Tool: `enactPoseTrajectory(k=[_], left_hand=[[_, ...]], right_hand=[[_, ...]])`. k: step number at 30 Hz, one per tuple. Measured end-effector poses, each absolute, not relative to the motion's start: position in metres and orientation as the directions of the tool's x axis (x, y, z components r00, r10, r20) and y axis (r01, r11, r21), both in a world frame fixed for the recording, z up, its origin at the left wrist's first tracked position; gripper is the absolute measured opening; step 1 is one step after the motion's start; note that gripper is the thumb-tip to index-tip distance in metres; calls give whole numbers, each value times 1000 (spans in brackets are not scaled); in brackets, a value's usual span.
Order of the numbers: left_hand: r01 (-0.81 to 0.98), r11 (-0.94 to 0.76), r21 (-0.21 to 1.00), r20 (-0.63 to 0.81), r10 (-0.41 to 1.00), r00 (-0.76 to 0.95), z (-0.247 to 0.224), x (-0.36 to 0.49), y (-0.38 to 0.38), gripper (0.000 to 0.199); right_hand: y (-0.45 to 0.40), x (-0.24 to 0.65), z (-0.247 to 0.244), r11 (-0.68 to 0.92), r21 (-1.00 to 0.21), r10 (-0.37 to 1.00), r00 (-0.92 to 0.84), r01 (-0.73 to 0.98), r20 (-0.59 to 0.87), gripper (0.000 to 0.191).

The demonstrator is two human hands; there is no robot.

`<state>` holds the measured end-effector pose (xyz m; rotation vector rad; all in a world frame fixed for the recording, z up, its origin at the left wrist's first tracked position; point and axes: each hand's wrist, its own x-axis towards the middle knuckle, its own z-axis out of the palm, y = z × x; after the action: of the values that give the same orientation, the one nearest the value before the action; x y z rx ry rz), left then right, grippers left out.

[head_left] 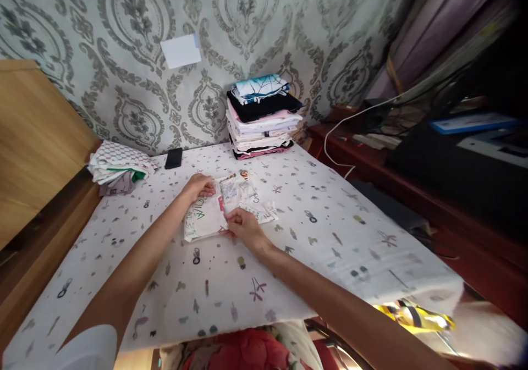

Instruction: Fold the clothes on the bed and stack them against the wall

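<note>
A white garment with green lettering and small coloured prints lies partly folded on the patterned cloth, probably a T-shirt. At its upper left edge my left hand has its fingers curled over the fabric. My right hand pinches the fabric near the lower middle, where a folded layer with a red patch ends. Part of the garment extends to the right, beyond my right hand. The fingertips of both hands are partly hidden against the cloth.
A neat stack of folded clothes stands by the wall. Further left are a black phone and a loose pile of clothes. A wooden panel borders the left side. A white cable hangs over the dark red desk at right.
</note>
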<state>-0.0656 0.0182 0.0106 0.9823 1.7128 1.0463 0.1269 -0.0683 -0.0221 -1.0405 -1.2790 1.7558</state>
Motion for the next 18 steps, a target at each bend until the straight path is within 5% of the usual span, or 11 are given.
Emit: enactPoseTrajectory(k=[6, 10, 13, 18], left_hand=[[332, 138, 933, -58, 969, -239, 6, -83, 2, 9], [784, -81, 616, 254, 962, -100, 0, -102, 4, 11], [907, -80, 414, 263, 964, -35, -4, -116, 11, 15], [917, -43, 397, 236, 970, -56, -13, -133, 13, 10]], right_hand=[[-66, 122, -8, -239, -971, 882, -419, -4, -216, 23], [-61, 117, -4, -204, -976, 870, -444, 74, -216, 27], [-61, 116, -4, -127, -984, 876, -452, 124, -170, 26], [-61, 120, -12, -32, -976, 887, -444, 213, -126, 24]])
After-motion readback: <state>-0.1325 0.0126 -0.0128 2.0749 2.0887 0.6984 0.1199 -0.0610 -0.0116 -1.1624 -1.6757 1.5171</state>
